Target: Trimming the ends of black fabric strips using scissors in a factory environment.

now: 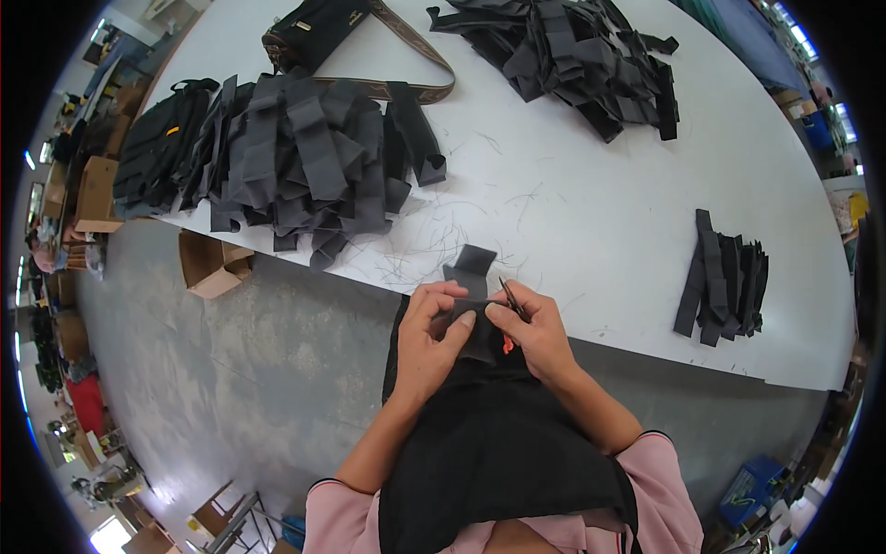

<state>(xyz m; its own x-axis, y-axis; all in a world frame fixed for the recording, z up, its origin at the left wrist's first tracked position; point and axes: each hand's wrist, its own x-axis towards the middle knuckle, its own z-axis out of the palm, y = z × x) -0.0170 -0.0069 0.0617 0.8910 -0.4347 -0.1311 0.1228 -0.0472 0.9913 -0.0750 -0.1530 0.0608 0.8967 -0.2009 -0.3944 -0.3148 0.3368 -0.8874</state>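
A dark grey fabric strip [473,262] is stretched between my two hands at the near edge of the white table. Its far end rests by the table edge, and the near part hangs down in front of my black apron [498,452]. My left hand [427,340] pinches the strip between thumb and fingers. With thumb and forefinger my right hand [538,331] grips the strip's other side. Tucked in that same hand is a pair of small dark thread snips [508,295], points facing away from me. A bit of orange-red [508,344] shows below the right hand.
Large piles of similar strips lie at the left [305,157] and far side [563,60] of the table [591,222]. A smaller stack [724,286] is at right. A shoulder bag [318,32], a black backpack [161,148] and loose thread ends lie there too. A cardboard box [210,268] stands below.
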